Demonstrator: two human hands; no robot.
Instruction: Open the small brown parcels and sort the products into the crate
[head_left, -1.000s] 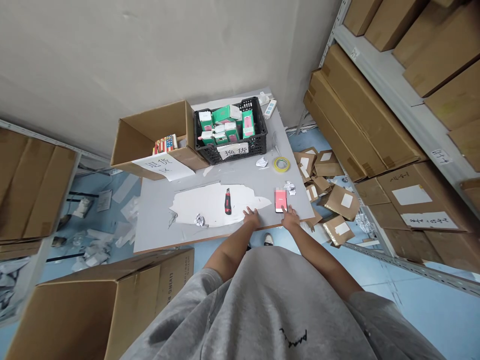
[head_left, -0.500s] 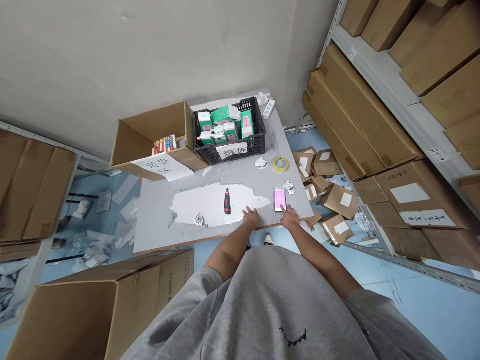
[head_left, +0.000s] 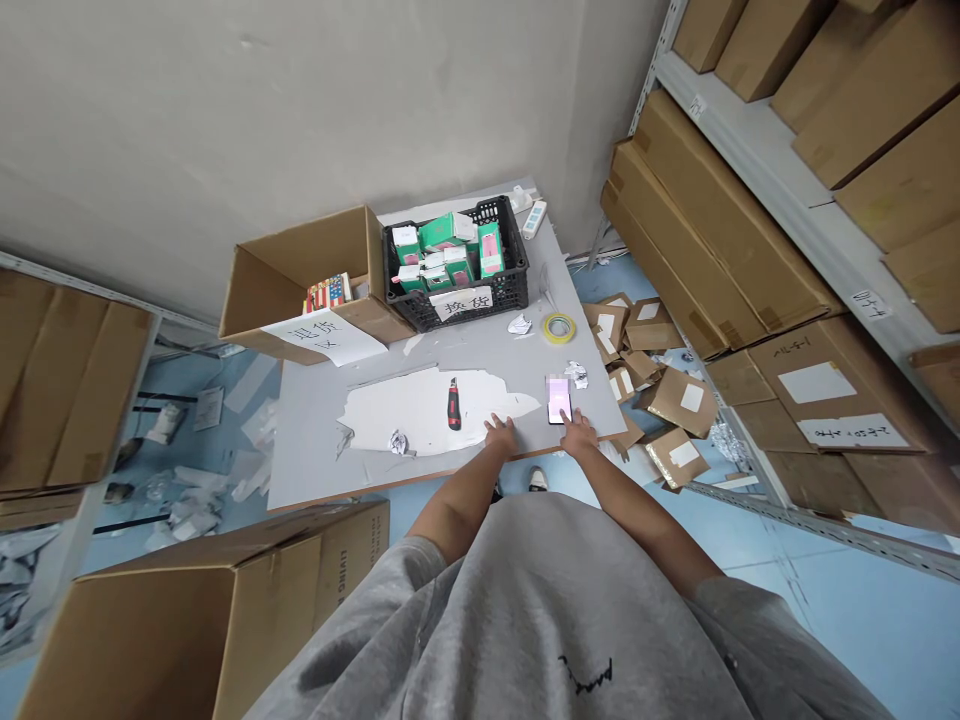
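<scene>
While a person's right hand point(head_left: 579, 434) presses its extended forefinger point(head_left: 564, 416) onto a lit smartphone point(head_left: 558, 400) lying on a grey table point(head_left: 315, 440), the left hand point(head_left: 501, 435) rests just left of the phone, fingers point(head_left: 495, 424) loosely spread. Farther left of the phone, a red-and-black utility knife point(head_left: 454, 404) lies on a white patch point(head_left: 412, 415); a yellow tape roll point(head_left: 560, 327) sits beyond it.

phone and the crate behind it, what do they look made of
The phone has a glossy, glass-looking lit screen; the rest of its body is too small to tell. The crate looks like matte black moulded plastic, going by its thin, even lattice of open slots.
</scene>
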